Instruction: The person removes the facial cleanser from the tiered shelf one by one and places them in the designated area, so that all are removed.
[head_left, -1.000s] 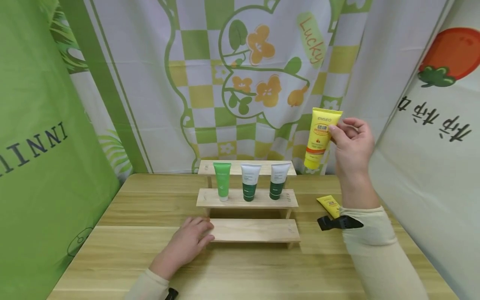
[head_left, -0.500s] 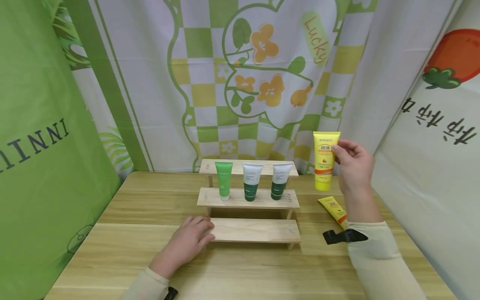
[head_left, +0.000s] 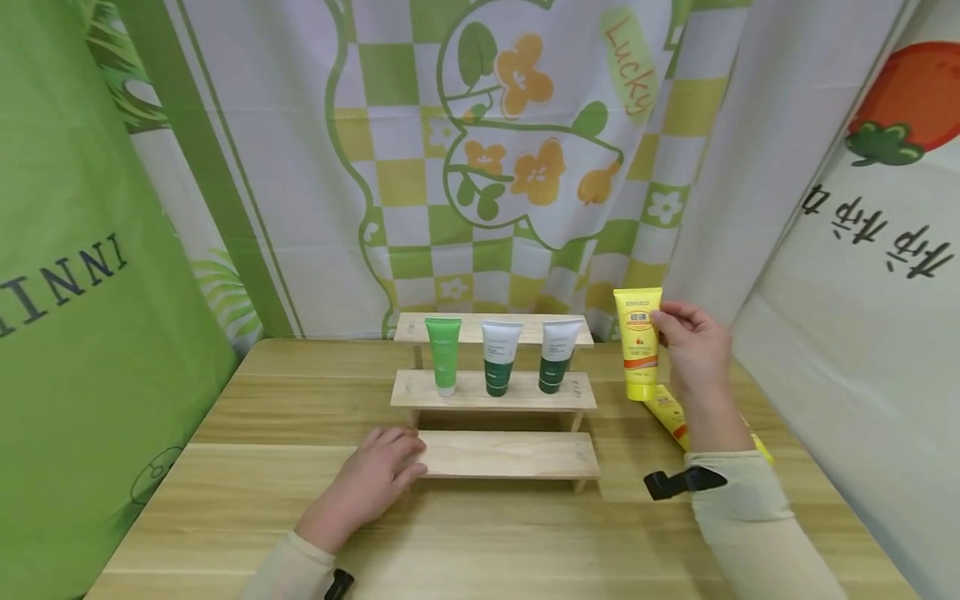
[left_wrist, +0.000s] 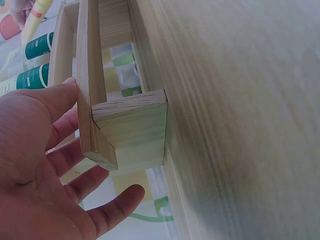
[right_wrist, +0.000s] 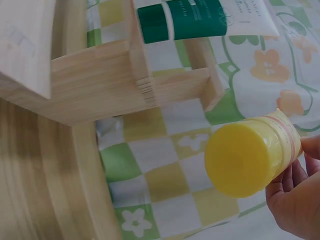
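My right hand [head_left: 697, 346] pinches a yellow squeeze tube [head_left: 640, 342] near its upper part, between thumb and fingers. The tube hangs upright, cap down, right of the wooden stepped rack [head_left: 510, 456]; its round cap faces the camera in the right wrist view. My left hand [head_left: 367, 479] rests at the left end of the rack's lowest step, its fingers spread loosely and its thumb [left_wrist: 62, 97] on the board's edge. On the middle step stand a green tube [head_left: 444, 354] and two white-and-green tubes [head_left: 500, 358].
A second yellow tube [head_left: 663, 410] lies on the table [head_left: 300, 417] right of the rack, partly behind the held tube and my right wrist. A bit of yellow [head_left: 761, 450] shows beyond that wrist. Printed curtains [head_left: 285, 167] hang behind and on both sides.
My right hand has lowered the yellow tube from above the rack's height, and the tube has become more upright. The left hand stays on the lowest step.
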